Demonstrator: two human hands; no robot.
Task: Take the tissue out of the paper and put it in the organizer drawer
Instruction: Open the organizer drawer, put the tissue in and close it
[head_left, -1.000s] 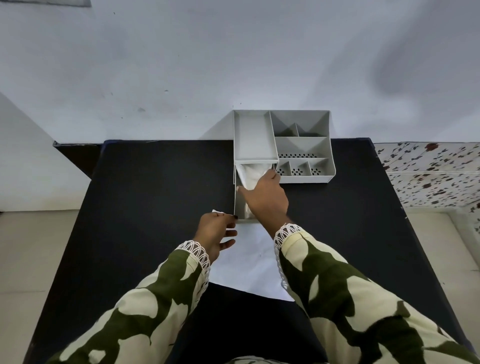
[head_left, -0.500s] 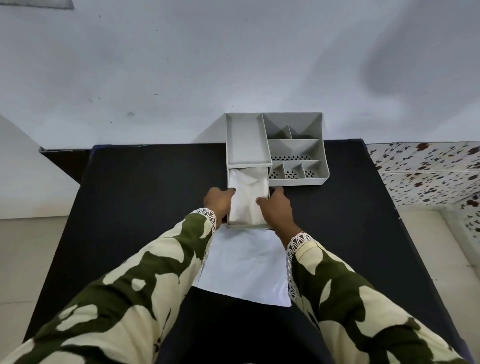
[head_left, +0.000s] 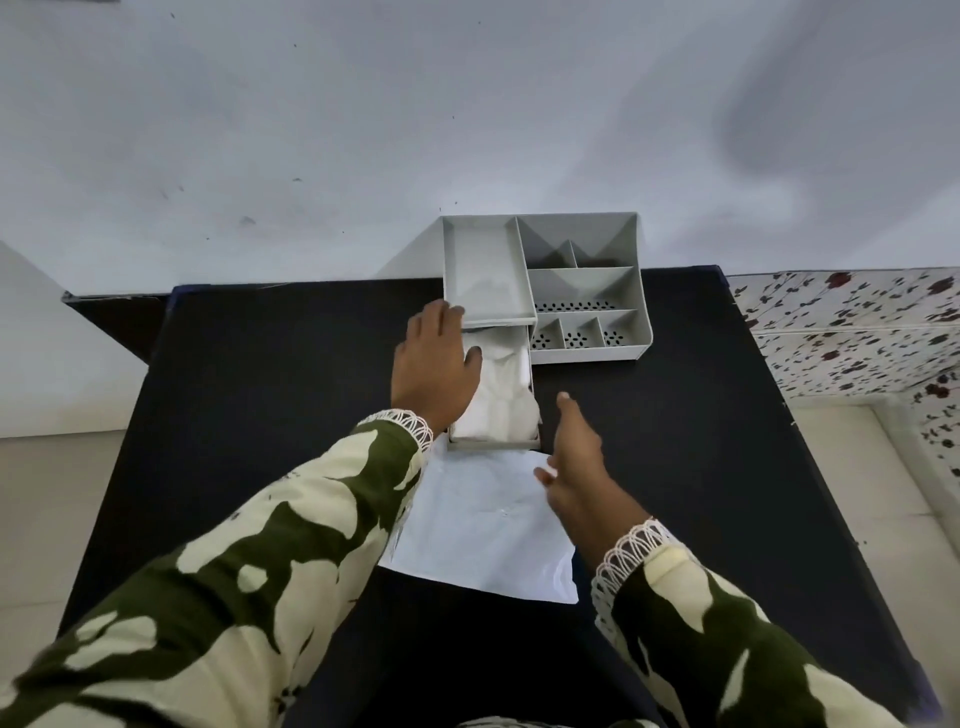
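A grey organizer (head_left: 587, 283) stands at the far edge of the black table. Its drawer (head_left: 493, 443) is pulled out toward me, and the white tissue (head_left: 506, 402) lies crumpled inside it. My left hand (head_left: 434, 369) rests flat on the drawer's left side, fingers reaching the organizer's front left corner and thumb touching the tissue. My right hand (head_left: 576, 462) hovers open just right of the drawer's near end, holding nothing. The white paper (head_left: 485, 535) lies flat on the table in front of the drawer, partly under my arms.
The black table (head_left: 260, 415) stretches left and right of the organizer. A pale wall rises behind it. A floral-patterned tile ledge (head_left: 852, 332) sits to the right, and light floor shows on both sides.
My right hand has let go of the drawer's right side and drawn back toward me. My left hand has slid forward along the drawer's left edge to the organizer's corner.
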